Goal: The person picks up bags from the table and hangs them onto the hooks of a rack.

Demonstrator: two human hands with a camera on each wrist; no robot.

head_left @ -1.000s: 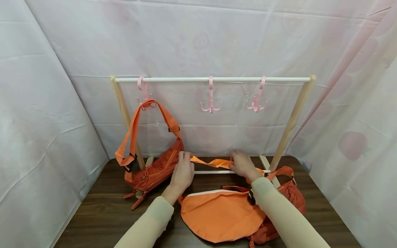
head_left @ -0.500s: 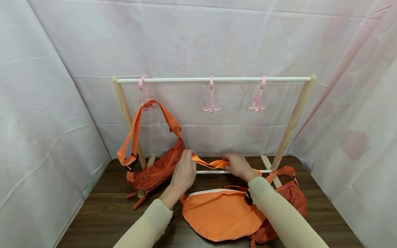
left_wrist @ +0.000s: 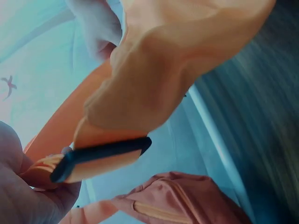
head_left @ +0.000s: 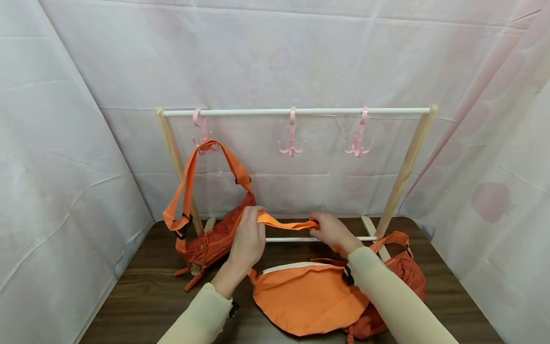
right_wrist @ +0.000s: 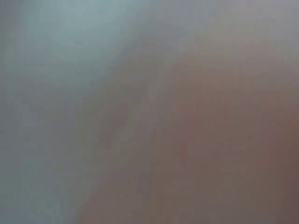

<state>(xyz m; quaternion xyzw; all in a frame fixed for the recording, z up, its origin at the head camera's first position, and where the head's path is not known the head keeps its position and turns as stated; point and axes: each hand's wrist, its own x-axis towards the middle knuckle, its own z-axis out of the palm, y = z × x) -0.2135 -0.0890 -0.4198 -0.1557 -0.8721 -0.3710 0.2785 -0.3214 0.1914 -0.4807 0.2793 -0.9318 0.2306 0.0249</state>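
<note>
Both hands (head_left: 248, 239) (head_left: 335, 232) gripping orange strap (head_left: 287, 224), rightmost bag (head_left: 409, 273) partly hidden

Left grip (head_left: 247, 237) and right grip (head_left: 335, 233) curled, forearms (head_left: 195, 314) angled inward

A dark wood-grained table (head_left: 129, 296) — pale, pink-printed curtain (head_left: 258, 62) behind it.

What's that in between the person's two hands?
An orange strap: the head view shows it running from the left hand to the right hand, dipping a little. Just below it in that picture is a white bar.
</note>
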